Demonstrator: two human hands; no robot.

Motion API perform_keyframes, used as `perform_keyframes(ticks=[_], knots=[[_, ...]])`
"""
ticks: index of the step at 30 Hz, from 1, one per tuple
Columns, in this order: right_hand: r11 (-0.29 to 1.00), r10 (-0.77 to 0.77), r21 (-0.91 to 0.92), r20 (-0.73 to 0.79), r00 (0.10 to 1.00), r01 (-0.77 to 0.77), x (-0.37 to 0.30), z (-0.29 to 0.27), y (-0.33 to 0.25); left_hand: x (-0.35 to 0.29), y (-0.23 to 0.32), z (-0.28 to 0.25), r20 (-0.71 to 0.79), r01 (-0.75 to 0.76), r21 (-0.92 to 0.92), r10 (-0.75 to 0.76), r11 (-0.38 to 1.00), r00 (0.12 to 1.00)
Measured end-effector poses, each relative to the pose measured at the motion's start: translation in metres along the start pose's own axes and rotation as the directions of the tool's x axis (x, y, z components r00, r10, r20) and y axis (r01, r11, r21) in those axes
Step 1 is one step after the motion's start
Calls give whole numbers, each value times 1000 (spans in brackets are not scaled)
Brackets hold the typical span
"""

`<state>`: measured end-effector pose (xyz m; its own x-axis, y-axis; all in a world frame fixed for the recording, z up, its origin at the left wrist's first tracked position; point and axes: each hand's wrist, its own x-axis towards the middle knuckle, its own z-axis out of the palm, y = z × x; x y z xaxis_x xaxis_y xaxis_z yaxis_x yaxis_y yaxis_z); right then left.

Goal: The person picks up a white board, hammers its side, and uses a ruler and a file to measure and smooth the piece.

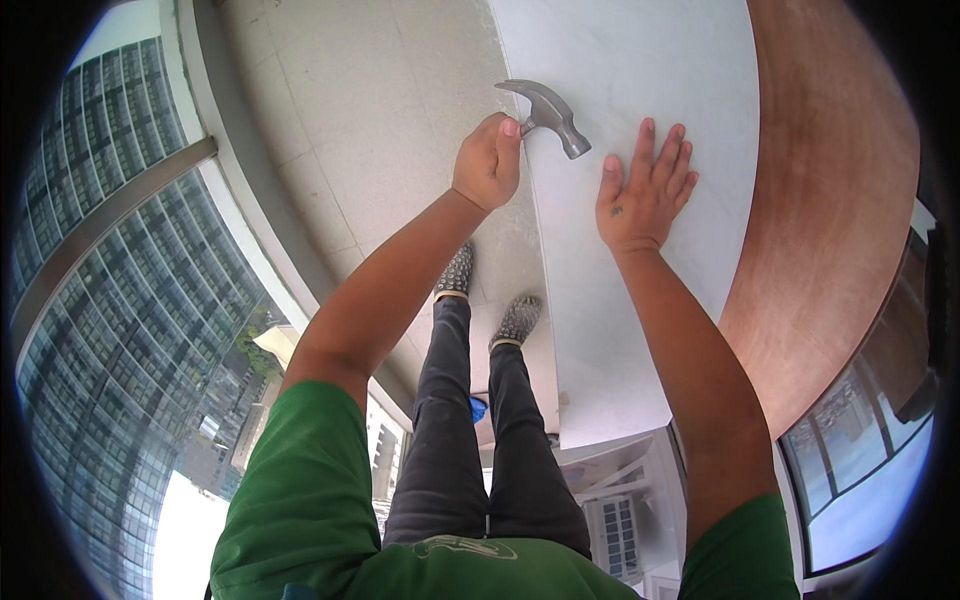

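A grey metal claw hammer (549,108) is in my left hand (487,162), whose fingers wrap its handle close below the head. The claw points left and the striking face points down to the right, over the edge of a white panel (640,60). Most of the handle is hidden by my hand. My right hand (645,190) lies flat on the white panel with its fingers spread, to the right of the hammer head, holding nothing.
A brown wooden surface (820,180) borders the white panel on the right. Beige floor tiles (340,110) lie to the left, beside a window frame (235,150) with tall buildings outside. My feet in patterned shoes (516,319) stand on the floor. A blue item (478,409) lies near my legs.
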<state>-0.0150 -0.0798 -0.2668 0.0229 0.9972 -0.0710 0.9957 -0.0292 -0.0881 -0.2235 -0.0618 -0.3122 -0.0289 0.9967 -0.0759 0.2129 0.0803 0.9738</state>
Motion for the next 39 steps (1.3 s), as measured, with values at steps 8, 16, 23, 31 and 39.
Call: perform_keyframes(ticks=[8, 16, 23, 31, 39], knots=[[1000, -2, 0, 4, 1000, 2, 1, 0, 0, 111, 4, -16, -236, 284, 27, -270, 958, 933], [1000, 1, 13, 14, 1000, -1, 0, -2, -1, 185, -34, -12, -452, 47, -121, -97, 992, 887], [1000, -13, 28, -19, 1000, 13, -1, 0, -1, 76, -16, 4, -264, 163, -181, -208, 970, 942], [999, -38, 16, -56, 998, 39, -2, 4, 2, -7, -23, 14, -126, 37, -104, -50, 994, 991], [999, -52, -1, -84, 995, 52, -2, 6, 2, -96, -7, 31, -18, 28, -120, -30, 992, 999]])
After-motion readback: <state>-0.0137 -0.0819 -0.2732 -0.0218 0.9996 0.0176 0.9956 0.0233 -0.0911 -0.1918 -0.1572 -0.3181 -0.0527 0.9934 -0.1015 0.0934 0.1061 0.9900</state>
